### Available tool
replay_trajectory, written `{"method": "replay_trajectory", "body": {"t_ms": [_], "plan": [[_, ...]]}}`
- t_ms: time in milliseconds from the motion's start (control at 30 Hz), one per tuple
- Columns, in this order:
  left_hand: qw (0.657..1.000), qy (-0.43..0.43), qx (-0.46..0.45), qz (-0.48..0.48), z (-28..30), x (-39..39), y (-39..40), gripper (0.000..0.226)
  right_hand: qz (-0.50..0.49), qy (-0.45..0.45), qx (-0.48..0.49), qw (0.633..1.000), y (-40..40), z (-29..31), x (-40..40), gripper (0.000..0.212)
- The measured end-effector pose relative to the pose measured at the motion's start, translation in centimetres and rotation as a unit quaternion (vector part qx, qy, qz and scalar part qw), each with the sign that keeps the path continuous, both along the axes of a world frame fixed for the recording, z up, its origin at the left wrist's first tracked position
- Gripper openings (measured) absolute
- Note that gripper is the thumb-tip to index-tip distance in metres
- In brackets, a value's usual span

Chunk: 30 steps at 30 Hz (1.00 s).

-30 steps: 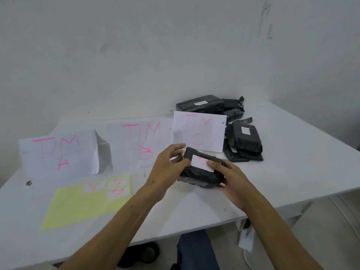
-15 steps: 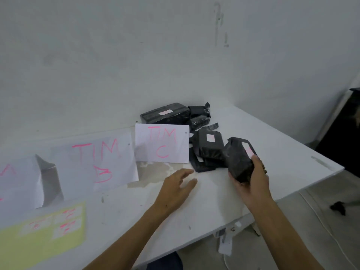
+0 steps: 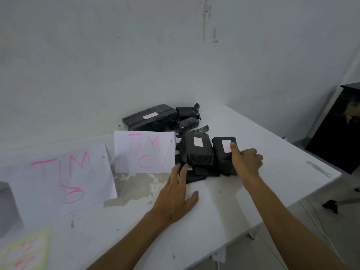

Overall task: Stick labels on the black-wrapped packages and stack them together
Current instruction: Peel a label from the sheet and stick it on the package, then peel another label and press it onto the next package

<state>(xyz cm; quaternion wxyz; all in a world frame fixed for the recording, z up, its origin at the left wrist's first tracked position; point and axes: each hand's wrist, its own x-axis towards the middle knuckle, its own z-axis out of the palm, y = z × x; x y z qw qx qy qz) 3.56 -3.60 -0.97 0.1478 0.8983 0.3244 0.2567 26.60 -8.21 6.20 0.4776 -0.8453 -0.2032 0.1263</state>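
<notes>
The right hand [image 3: 246, 163] gripped the labelled package [image 3: 224, 154], thumb across its white label [image 3: 226, 145] and fingers curled behind, evidently seating it against the stacked package [image 3: 196, 151] just left of the thumb. The left hand [image 3: 175, 195] lay flat, fingers spread, tips touching the flat black wrap [image 3: 194, 177], apparently steadying the pile. Half a second earlier, the package was held off the table; it now rested beside the stack.

The room is dim, with a soft grey-blue light and no strong lamp visible. The shadows under the left hand [image 3: 176, 193] and beside the black packages [image 3: 196, 152] are weak and without sharp borders. The picture is a little soft and grainy. The table edge [image 3: 292, 203] bends at the side from the wide lens. No glare appears on the wall [image 3: 175, 55].
</notes>
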Motion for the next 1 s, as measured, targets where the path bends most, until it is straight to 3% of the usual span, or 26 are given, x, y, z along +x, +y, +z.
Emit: {"method": "replay_trajectory", "body": {"t_ms": [133, 267, 533, 700, 767, 867, 1000], "plan": [[1.000, 0.018, 0.007, -0.014, -0.1, 1.9, 1.2, 0.084, 0.024, -0.197, 0.049, 0.979, 1.6, 1.1, 1.4, 0.043], [0.998, 0.018, 0.014, -0.051, 0.6, 3.5, 2.0, 0.081, 0.108, -0.306, 0.054, 0.944, 4.9, 2.7, 1.5, 0.032], [0.994, -0.028, -0.019, -0.102, 1.1, 5.9, 3.8, 0.048, 0.273, -0.311, -0.030, 0.910, 11.5, 2.7, 2.8, 0.016], [0.993, -0.110, 0.006, -0.051, 0.8, 8.3, 6.6, 0.019, 0.349, -0.303, -0.110, 0.880, 17.0, 2.3, 3.3, 0.027], [0.991, -0.128, 0.035, -0.007, 0.3, 9.2, 7.6, 0.020, 0.367, -0.303, -0.173, 0.862, 18.9, 1.9, 3.8, 0.035], [0.992, -0.079, 0.098, 0.019, -0.6, 9.9, 8.1, 0.048, 0.376, -0.305, -0.262, 0.835, 20.2, 0.9, 5.4, 0.047], [0.997, -0.074, 0.016, 0.013, -0.7, 10.2, 8.5, 0.049, 0.370, -0.356, -0.291, 0.807, 21.0, 0.0, 6.0, 0.051]]}}
